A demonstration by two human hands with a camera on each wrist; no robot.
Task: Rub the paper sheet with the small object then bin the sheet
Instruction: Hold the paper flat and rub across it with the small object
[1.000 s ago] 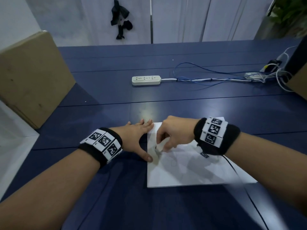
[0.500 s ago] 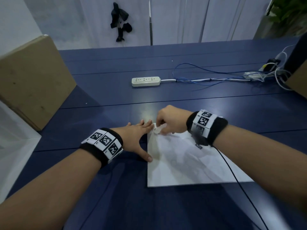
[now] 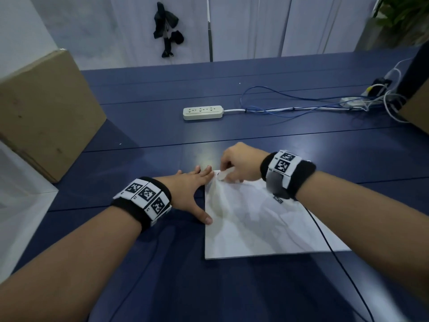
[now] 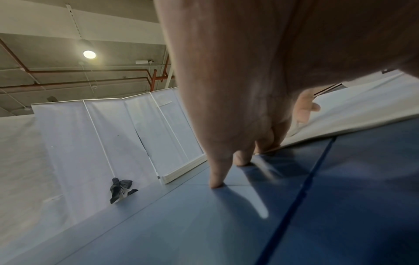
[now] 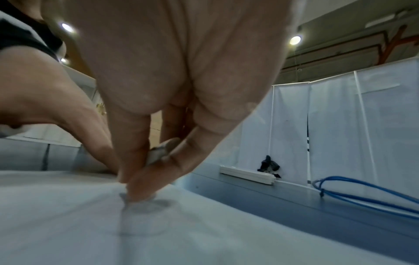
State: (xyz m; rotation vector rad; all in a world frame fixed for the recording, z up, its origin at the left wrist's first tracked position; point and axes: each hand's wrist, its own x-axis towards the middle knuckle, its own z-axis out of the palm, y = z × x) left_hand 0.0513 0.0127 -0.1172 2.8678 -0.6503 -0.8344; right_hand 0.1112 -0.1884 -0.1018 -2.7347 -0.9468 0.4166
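A creased white paper sheet [image 3: 262,224] lies on the dark blue table [image 3: 162,140]. My right hand [image 3: 234,169] pinches a small whitish eraser-like object [image 3: 224,175] and presses it on the sheet's far left corner; the object [image 5: 162,151] shows between thumb and fingers in the right wrist view, above a grey smudge on the paper sheet [image 5: 90,224]. My left hand [image 3: 193,189] lies flat with straight spread fingers, holding down the sheet's left edge. From the left wrist, its fingertips [image 4: 215,182] press the table beside the paper sheet [image 4: 353,114].
A cardboard box [image 3: 44,112] stands at the left, with a white surface [image 3: 18,201] below it. A white power strip [image 3: 203,112] and blue cables [image 3: 290,105] lie across the far table. Another box corner [image 3: 417,108] sits far right. White partition panels back the table.
My right hand has slid the small object from the sheet's left middle up to its far left corner. The left hand has stayed flat on the sheet's edge.
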